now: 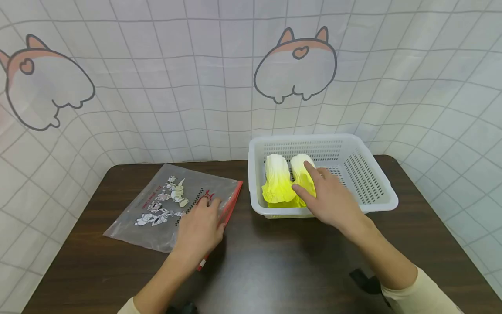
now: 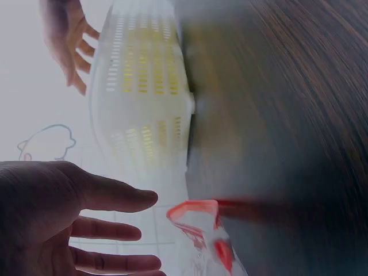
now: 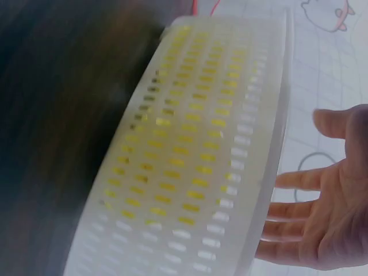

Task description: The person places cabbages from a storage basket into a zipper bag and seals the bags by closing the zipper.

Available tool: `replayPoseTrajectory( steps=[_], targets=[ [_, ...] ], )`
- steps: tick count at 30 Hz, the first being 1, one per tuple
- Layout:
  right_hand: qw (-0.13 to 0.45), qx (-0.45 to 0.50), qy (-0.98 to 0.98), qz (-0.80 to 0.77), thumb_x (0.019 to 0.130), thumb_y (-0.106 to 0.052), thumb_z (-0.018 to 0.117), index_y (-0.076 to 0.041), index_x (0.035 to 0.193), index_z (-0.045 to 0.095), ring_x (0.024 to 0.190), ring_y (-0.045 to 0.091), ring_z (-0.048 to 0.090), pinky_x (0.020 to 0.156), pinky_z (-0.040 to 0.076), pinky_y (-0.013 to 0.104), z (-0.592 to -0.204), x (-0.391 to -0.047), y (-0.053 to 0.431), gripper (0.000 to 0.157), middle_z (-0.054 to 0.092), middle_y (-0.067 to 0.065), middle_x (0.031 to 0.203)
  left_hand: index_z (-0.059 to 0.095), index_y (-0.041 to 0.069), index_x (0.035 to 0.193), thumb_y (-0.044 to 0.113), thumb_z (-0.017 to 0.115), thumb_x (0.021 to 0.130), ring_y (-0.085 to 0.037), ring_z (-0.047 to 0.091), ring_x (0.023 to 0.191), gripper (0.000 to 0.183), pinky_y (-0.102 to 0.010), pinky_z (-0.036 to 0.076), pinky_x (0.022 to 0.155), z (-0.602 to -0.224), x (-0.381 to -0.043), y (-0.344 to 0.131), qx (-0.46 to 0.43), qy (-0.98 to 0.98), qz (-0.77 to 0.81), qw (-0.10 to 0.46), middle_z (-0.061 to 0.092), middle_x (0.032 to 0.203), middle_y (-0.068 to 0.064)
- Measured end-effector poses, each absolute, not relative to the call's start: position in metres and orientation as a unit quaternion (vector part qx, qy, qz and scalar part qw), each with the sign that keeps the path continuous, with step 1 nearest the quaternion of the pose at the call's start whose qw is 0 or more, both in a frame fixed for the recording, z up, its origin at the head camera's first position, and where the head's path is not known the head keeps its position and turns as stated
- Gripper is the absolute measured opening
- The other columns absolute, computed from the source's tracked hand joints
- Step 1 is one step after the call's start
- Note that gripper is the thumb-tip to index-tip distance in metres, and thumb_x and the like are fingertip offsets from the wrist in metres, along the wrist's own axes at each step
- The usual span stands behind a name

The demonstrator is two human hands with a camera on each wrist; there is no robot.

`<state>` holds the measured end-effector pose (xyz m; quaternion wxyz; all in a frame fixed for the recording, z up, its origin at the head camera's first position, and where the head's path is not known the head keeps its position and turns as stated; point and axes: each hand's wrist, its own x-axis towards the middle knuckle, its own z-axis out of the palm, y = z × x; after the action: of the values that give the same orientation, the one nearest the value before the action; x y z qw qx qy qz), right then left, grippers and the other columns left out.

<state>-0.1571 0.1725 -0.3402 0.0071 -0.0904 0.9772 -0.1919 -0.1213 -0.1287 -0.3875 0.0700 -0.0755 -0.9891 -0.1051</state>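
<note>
A clear plastic zipper bag (image 1: pixel 157 209) with cartoon prints and a red zip edge lies on the left of the table. My left hand (image 1: pixel 200 226) is over its red edge, fingers extended; in the left wrist view they look apart from the bag. Two yellow-and-white napa cabbages (image 1: pixel 277 176) lie side by side in a white slotted basket (image 1: pixel 386 203), with more yellow leaf beneath. Above the right-hand cabbage (image 1: pixel 300 160), my right hand (image 1: pixel 331 198) reaches over the basket's front rim. Its fingers (image 3: pixel 293 230) are spread and hold nothing; whether they touch the cabbage is hidden.
The dark wooden table (image 1: pixel 274 266) extends in front of the basket. A white grid-patterned curtain (image 1: pixel 204 87) with corgi drawings hangs behind and at both sides. A small black object (image 1: pixel 364 281) lies beside my right forearm, and another dark item (image 1: pixel 188 308) shows at the bottom edge.
</note>
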Motion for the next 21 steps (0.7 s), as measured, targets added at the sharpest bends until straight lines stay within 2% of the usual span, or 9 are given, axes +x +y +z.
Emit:
replayPoseTrajectory(
  steps=[4,10,21],
  targets=[
    [0.024,-0.093,0.978,-0.187,0.103,-0.051,0.052,-0.006,0.164,0.028,0.139,0.05,0.048,0.105,0.046,0.068,-0.336,-0.168,0.177,0.079,0.042,0.03,0.157,0.066,0.008,0.131,0.024,0.087,0.081,-0.038,0.073,0.093,0.057,-0.056,0.059,0.069,-0.389,-0.124,-0.132,-0.078,-0.99,-0.103,0.059,0.069,0.112,-0.018],
    [0.028,-0.108,0.976,-0.187,0.103,-0.043,0.058,0.001,0.159,0.036,0.142,0.052,0.044,0.114,0.038,0.068,-0.331,-0.181,0.185,0.075,0.045,0.031,0.156,0.066,0.008,0.132,0.021,0.087,0.079,-0.039,0.074,0.095,0.058,-0.056,0.059,0.068,-0.392,-0.126,-0.138,-0.086,-0.991,-0.095,0.036,0.072,0.12,-0.018],
    [0.042,-0.1,0.978,-0.177,0.101,-0.038,0.062,0.004,0.155,0.042,0.14,0.052,0.047,0.113,0.04,0.067,-0.327,-0.204,0.192,0.071,0.048,0.031,0.154,0.068,0.012,0.127,0.025,0.091,0.076,-0.034,0.072,0.084,0.058,-0.052,0.056,0.061,-0.397,-0.127,-0.145,-0.091,-0.992,-0.082,0.018,0.074,0.102,-0.011]
  ],
)
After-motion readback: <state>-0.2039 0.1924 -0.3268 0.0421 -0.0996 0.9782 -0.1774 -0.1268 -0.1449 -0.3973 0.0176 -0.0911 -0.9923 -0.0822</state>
